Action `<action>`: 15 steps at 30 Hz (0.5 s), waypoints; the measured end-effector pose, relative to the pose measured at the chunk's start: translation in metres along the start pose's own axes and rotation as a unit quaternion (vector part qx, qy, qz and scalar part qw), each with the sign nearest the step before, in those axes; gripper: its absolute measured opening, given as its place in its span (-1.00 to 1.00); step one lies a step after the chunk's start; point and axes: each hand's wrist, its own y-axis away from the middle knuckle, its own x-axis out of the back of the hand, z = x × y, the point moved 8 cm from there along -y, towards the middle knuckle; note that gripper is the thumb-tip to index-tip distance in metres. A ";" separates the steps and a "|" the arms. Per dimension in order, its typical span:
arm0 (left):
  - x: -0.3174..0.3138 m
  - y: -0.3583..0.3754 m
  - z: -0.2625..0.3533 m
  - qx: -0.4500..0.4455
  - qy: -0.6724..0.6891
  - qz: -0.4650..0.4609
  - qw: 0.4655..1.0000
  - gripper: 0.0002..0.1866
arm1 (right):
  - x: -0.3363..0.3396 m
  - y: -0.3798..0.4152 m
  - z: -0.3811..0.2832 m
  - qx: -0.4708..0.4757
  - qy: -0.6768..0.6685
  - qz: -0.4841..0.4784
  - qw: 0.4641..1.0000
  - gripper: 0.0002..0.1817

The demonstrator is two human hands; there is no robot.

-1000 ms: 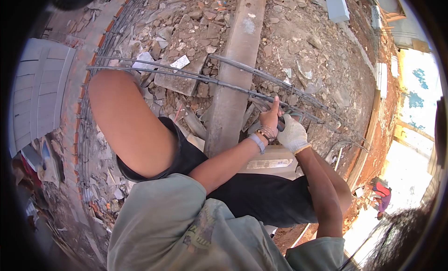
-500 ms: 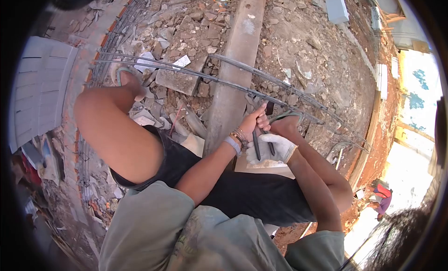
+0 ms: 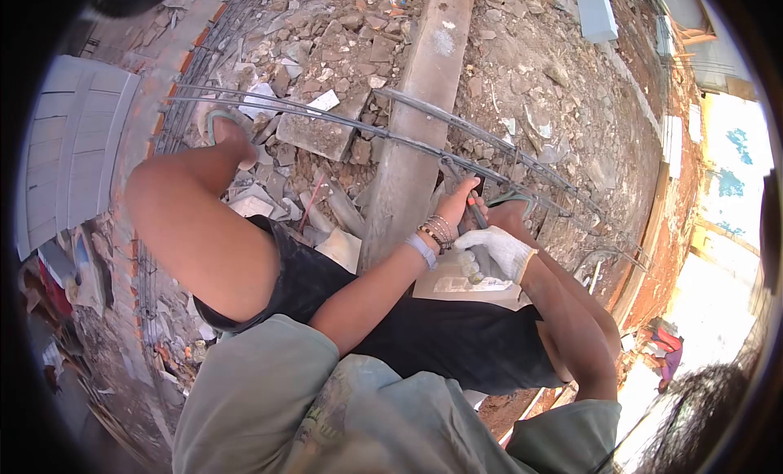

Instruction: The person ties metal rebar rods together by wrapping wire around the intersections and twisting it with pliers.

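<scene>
My right hand, in a white work glove, is closed around the handles of dark pincers; the glove hides most of the handles. Just beyond it, my bare left hand, with bracelets and a pale band at the wrist, is closed at the steel rebar. What its fingers hold is hidden. The long thin bars cross in front of me, over a concrete beam. The jaws of the pincers do not show clearly.
Broken concrete and stones cover the ground. A pale board lies under my hands. Grey panels stand at left, a light block lies at upper right. Another person is at far right.
My gloved hand has shifted slightly right and turned, and the two pincer handles that stuck out below it are now mostly hidden. My left hand has moved slightly right, staying by the rebar.
</scene>
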 end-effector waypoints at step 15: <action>-0.001 -0.009 -0.001 -0.188 -0.009 0.123 0.974 -0.70 | 0.038 -0.006 -0.009 -0.038 0.030 -0.058 0.997 -0.84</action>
